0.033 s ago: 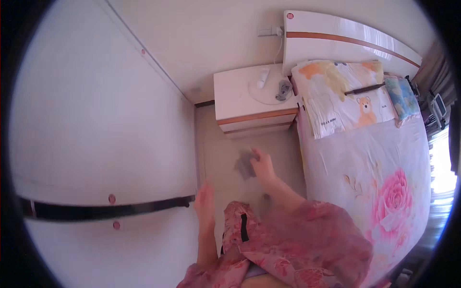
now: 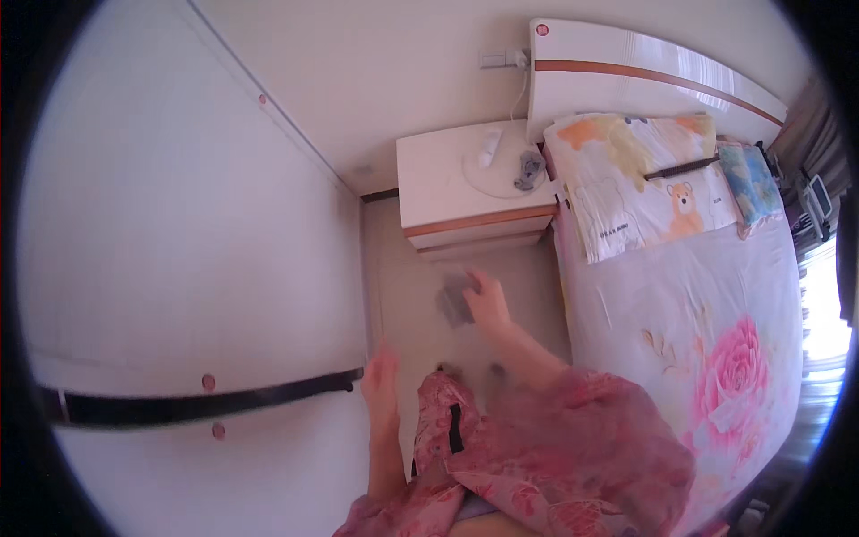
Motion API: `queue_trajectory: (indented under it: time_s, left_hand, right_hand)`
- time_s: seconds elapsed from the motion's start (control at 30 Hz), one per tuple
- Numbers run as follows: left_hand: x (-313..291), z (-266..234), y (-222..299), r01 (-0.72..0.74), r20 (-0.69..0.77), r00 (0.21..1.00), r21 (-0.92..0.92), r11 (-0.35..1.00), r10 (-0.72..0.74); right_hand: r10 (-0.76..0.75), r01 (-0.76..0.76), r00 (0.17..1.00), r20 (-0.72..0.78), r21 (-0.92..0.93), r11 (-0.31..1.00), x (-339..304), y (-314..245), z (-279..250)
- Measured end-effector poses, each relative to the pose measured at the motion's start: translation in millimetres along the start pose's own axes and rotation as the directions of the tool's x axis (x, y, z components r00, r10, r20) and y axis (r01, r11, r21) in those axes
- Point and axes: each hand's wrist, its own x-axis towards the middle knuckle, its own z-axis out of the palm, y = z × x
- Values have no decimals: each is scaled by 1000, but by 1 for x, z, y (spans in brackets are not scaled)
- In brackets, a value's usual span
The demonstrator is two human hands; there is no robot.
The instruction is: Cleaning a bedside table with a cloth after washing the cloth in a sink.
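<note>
In my right hand [image 2: 488,302], out over the floor between the nightstand and my lap, is a small dark grey thing [image 2: 456,302]. It is blurred and looks soft, perhaps cloth, but I cannot make out its kind. My fingers are closed at its right edge. Beside the white wardrobe door my left hand [image 2: 382,369] is raised, near the end of a dark strip [image 2: 215,400] on that door. Motion smears its fingers, and nothing shows in it. Pink floral sleeves cover my upper arms.
A white nightstand [image 2: 447,170] stands ahead, bearing a white bottle-like object [image 2: 489,148] and a crumpled grey item [image 2: 530,170]. To the right is a bed with floral sheet [image 2: 626,295], a bear-print pillow [image 2: 617,201] and a dark stick-like object [image 2: 680,168]. The tall wardrobe [image 2: 197,224] fills the left.
</note>
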Motion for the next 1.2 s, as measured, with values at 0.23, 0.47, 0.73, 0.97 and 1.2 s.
queue_trajectory:
  time_s: [0.23,0.47,0.73,0.97,1.2]
  left_hand:
    - [114,69,-53,28,134,990,117,993,-44]
    - [280,120,-39,117,264,939,361,925,-222]
    - [409,132,-46,92,314,915,447,890,-252]
    - [456,192,-60,-90,436,875,573,815,-211]
    - [468,312,-42,-277,579,796,609,744,-178]
  right_hand:
    - [-90,92,986,-141,8,996,199,57,-14]
    - [81,-327,874,-479,-456,828,365,194,-68]
    - [51,-606,706,-707,-565,560,544,232,-66]
    - [70,-432,738,-671,-391,813,502,259,-88]
    - [68,-395,539,-840,-180,901,326,170,-205]
